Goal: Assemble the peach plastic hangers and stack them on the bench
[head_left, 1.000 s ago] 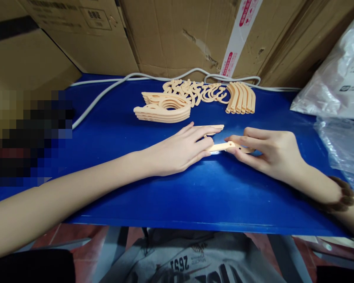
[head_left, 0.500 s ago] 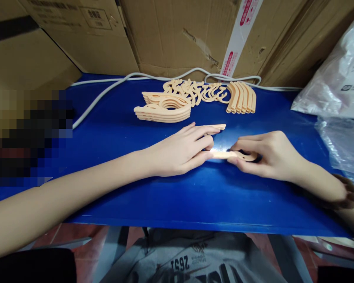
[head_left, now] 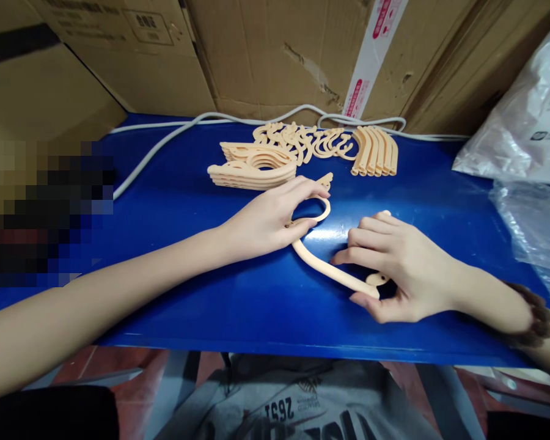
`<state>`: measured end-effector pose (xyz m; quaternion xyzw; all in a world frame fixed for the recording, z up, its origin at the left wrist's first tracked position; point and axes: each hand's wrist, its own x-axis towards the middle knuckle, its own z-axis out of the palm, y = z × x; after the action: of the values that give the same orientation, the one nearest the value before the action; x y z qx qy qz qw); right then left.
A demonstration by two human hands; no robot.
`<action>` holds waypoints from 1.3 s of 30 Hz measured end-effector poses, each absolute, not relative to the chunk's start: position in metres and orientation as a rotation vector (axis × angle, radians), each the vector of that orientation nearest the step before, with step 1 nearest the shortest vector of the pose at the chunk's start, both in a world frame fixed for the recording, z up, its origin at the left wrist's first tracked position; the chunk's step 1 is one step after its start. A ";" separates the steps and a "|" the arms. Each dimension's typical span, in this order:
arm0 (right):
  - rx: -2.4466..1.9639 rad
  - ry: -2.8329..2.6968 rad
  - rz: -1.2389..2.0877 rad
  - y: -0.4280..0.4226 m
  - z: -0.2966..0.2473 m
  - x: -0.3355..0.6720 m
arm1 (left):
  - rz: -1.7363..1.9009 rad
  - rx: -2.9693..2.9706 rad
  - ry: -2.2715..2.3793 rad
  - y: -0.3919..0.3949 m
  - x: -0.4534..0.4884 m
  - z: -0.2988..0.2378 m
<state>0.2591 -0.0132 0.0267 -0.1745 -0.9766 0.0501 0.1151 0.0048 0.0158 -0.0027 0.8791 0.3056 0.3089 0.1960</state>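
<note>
Gripping one peach plastic piece (head_left: 327,272) at both ends, near the front middle of the blue tabletop (head_left: 187,214).

- Piece: a long curved strip with a loop at its far end. It lies low over the tabletop; whether it touches I cannot tell.
- Left hand (head_left: 270,223): half closed, with the thumb below and the fingers above pinching the loop end.
- Right hand (head_left: 401,275): fingers curled over the near end and thumb tucked under it, closed on the strip.
- Judgement: a hold at each end probably steadies the thin strip against twisting.
- Behind, well apart from the hands: a stack of curved parts (head_left: 252,174), a cluster of hooks (head_left: 302,142) and a row of bent strips (head_left: 376,153). Being sorted by shape probably keeps each kind easy to reach.
- A white cable (head_left: 165,143) runs along the back edge, in front of the cardboard boxes (head_left: 266,55). Plastic bags (head_left: 527,122) are at the right.
</note>
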 end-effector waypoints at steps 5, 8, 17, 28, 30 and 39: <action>-0.531 -2.877 0.159 -0.014 0.028 0.259 | 0.853 2.465 0.878 0.015 0.004 -0.002; -0.536 -2.890 0.179 -0.014 0.029 0.259 | 0.853 2.477 0.858 0.016 0.003 -0.003; -0.534 -2.788 -0.065 -0.007 0.037 0.266 | 0.770 2.542 0.853 0.015 0.002 -0.004; -0.890 -2.768 -0.512 -0.010 0.034 0.268 | 0.726 2.567 0.888 0.015 0.001 -0.004; -0.862 -2.779 -0.475 -0.013 0.033 0.266 | 0.723 2.572 0.893 0.015 0.001 -0.004; -0.653 -2.816 -0.317 -0.026 0.028 0.255 | 0.718 2.555 0.896 0.015 0.003 -0.004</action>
<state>0.2555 -0.0262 0.0276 -0.2231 -0.9617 -0.1084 0.1166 0.0031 0.0151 -0.0037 0.8989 0.3152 0.2526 0.1694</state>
